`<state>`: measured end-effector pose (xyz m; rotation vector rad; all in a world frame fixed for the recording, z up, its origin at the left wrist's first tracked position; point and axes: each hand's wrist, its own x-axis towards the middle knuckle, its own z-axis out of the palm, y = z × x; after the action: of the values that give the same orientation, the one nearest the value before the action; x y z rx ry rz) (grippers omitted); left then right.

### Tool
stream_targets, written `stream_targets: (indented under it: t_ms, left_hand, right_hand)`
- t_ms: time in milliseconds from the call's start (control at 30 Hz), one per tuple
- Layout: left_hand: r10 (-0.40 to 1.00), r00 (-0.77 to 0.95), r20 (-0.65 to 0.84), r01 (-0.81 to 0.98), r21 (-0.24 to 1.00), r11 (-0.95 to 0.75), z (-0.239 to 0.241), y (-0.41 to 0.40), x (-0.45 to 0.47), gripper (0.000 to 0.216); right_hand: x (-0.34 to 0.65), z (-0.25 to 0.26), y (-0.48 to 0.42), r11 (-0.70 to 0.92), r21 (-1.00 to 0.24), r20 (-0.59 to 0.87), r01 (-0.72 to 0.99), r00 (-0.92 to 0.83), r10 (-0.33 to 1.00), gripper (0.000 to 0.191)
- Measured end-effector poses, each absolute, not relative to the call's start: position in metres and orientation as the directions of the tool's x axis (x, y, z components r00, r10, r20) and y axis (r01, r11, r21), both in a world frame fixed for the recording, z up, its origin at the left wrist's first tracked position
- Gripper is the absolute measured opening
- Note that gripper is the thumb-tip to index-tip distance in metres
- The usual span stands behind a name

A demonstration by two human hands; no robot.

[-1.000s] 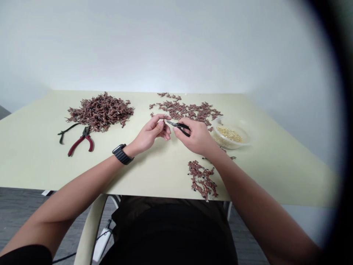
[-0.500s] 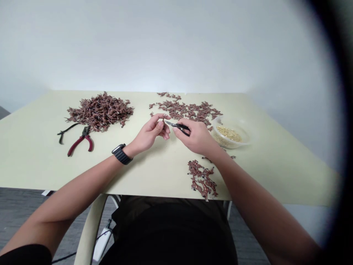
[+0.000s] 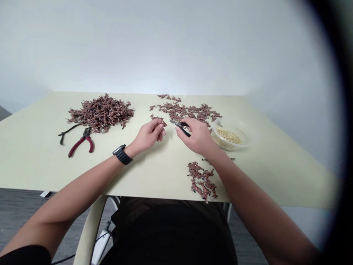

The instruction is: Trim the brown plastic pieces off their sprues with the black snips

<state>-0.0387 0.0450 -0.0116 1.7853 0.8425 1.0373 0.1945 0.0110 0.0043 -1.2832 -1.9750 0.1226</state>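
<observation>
My left hand, with a dark watch on its wrist, pinches a small brown animal-like figurine between thumb and fingertips. Its finer details are too small to make out. In my right hand is a pair of small black-handled pliers, handles spread, tip pointing left. A short gap separates the pliers' jaws from the left fingertips. Beyond both hands lies a loose spread of similar brown figurines. A smaller group of brown figurines rests by the table's front edge.
To the left rises a big heap of brown figurines. Before it lie red-handled pliers and a black tool. A clear plastic bowl with small gold-coloured pieces stands right of my right hand on the pale table.
The pliers have drawn back to the right from the figurine in my left hand. My left hand has shifted slightly left and down, its fingers more curled.
</observation>
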Motion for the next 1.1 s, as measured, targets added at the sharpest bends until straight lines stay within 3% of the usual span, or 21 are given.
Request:
stream_targets:
  t_ms: [167, 567, 667, 767, 867, 933, 1033, 1100]
  left_hand:
    - [0.87, 0.402, 0.284, 0.324, 0.845, -0.425, -0.007, 0.034, -0.035, 0.041]
    - [0.894, 0.371, 0.252, 0.351, 0.853, -0.387, 0.001, 0.029, -0.033, 0.04]
    - [0.895, 0.384, 0.225, 0.265, 0.902, -0.341, 0.001, 0.03, -0.033, 0.041]
    - [0.891, 0.433, 0.14, 0.024, 0.986, -0.166, 0.001, 0.033, -0.033, 0.039]
    - [0.878, 0.453, 0.153, -0.106, 0.987, -0.118, 0.0, 0.035, -0.034, 0.039]
    - [0.872, 0.424, 0.245, -0.065, 0.968, -0.24, -0.002, 0.036, -0.036, 0.041]
    - [0.816, 0.372, 0.441, 0.116, 0.851, -0.513, -0.006, 0.04, -0.043, 0.045]
    - [0.746, 0.369, 0.555, 0.213, 0.731, -0.648, -0.007, 0.043, -0.047, 0.043]
  right_hand:
    - [0.192, 0.002, 0.008, 0.505, -0.359, 0.563, 0.785, -0.25, 0.788, 0.032]
    - [0.191, 0.002, 0.005, 0.469, -0.294, 0.508, 0.833, -0.279, 0.815, 0.032]
    - [0.191, 0.002, 0.005, 0.459, -0.293, 0.502, 0.839, -0.274, 0.821, 0.033]
    - [0.19, 0.004, 0.004, 0.448, -0.316, 0.506, 0.837, -0.251, 0.825, 0.032]
    - [0.187, 0.008, 0.003, 0.424, -0.448, 0.463, 0.787, -0.201, 0.863, 0.027]
    - [0.184, 0.012, 0.002, 0.367, -0.624, 0.36, 0.69, -0.164, 0.919, 0.03]
    - [0.18, 0.019, -0.001, 0.167, -0.892, 0.087, 0.419, -0.202, 0.976, 0.035]
    - [0.18, 0.023, -0.002, -0.012, -0.97, -0.09, 0.244, -0.311, 0.946, 0.035]
